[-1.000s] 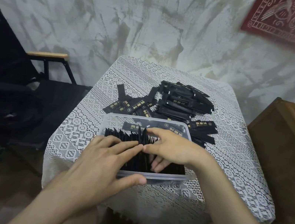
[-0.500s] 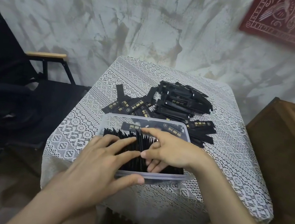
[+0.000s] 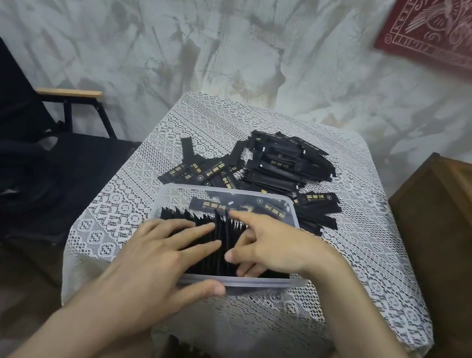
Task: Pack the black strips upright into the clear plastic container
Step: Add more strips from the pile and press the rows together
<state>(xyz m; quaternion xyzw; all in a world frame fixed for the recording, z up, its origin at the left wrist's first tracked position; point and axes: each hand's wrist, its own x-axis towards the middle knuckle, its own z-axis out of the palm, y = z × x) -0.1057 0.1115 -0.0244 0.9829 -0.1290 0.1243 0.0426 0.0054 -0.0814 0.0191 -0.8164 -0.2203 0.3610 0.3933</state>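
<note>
Pressing flat left hand (image 3: 158, 262) fingers on the upright black strips (image 3: 210, 252) while spread right hand (image 3: 273, 247) fingers part them risks the row toppling inside the clear plastic container (image 3: 257, 284).

On the table (image 3: 370, 264), the container (image 3: 260, 284) sits nearest; loose strips (image 3: 280, 167) lie behind it, packed strips (image 3: 187, 219) seemingly upright inside.

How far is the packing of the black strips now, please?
Done: a row of upright strips fills the near part of the clear container. In hand: the left hand presses on the row, the right hand reaches among it. Left: a loose pile on the table behind.
</note>
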